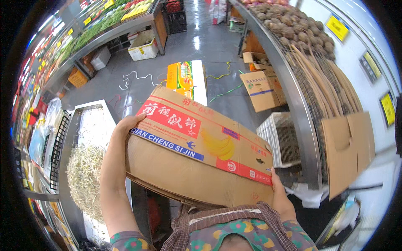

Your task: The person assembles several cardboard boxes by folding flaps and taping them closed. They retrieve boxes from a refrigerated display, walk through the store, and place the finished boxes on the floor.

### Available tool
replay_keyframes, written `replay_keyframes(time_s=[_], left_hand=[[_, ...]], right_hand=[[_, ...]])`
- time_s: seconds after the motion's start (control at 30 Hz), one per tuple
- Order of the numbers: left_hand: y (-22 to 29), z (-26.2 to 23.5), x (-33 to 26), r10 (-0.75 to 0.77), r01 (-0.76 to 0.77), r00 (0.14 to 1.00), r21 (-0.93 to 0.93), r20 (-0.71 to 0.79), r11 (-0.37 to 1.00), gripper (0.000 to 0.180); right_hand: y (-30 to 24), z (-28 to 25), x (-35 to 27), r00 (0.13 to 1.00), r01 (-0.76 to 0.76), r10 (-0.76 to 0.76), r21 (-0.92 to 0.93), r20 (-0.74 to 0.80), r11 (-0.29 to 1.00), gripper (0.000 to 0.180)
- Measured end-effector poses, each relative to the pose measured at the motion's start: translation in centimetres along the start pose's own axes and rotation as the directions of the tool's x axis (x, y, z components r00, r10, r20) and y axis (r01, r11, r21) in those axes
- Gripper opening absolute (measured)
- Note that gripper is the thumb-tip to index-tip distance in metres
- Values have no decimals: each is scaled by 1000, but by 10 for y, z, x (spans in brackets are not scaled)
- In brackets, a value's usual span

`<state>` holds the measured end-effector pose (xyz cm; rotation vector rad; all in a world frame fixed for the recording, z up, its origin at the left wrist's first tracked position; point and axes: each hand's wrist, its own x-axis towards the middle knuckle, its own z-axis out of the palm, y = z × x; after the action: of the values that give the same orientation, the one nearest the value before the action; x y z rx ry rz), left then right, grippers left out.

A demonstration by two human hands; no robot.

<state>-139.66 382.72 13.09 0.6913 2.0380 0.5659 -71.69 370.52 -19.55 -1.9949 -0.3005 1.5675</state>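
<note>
A flattened brown cardboard box (167,165) with red and blue printing and a picture of yellow bananas spans the space before my body, tilted down to the right. Layered edges show along its lower side. My left hand (135,120) grips its upper left edge, thumb on the printed face and the other fingers hidden behind. At the lower right edge my right hand (276,180) is closed on the same cardboard, mostly tucked behind it. Just beyond the cardboard, an orange, green and white carton (181,76) lies on the floor.
Bean sprouts (86,175) fill a tray at left. Root vegetables lie on a metal-edged stand (299,98) at right, above a white plastic crate (279,138) and an opened banana carton (261,90). Loose straps (226,90) trail over the grey tiled floor (197,50). A foam box (143,47) stands farther off.
</note>
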Motion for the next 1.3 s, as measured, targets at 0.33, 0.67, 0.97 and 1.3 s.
replay_keyframes(time_s=[0.33,0.67,0.97,1.3], left_hand=[[-159,66,156,-34,137,984,-628,173,766,50],[-243,201,170,-220,213,958,-971,185,107,53],[-252,332,166,-521,-116,854,-966,23,-233,53],[-248,360,131,-642,-217,763,-965,-73,-148,55]], right_hand=[[-301,83,4,814,327,-525,-551,-250,768,74],[-616,408,78,522,503,-723,-848,452,-167,76],[-613,721,198,423,686,-416,-585,805,-432,73],[-401,717,214,478,625,-419,-634,772,-455,87]])
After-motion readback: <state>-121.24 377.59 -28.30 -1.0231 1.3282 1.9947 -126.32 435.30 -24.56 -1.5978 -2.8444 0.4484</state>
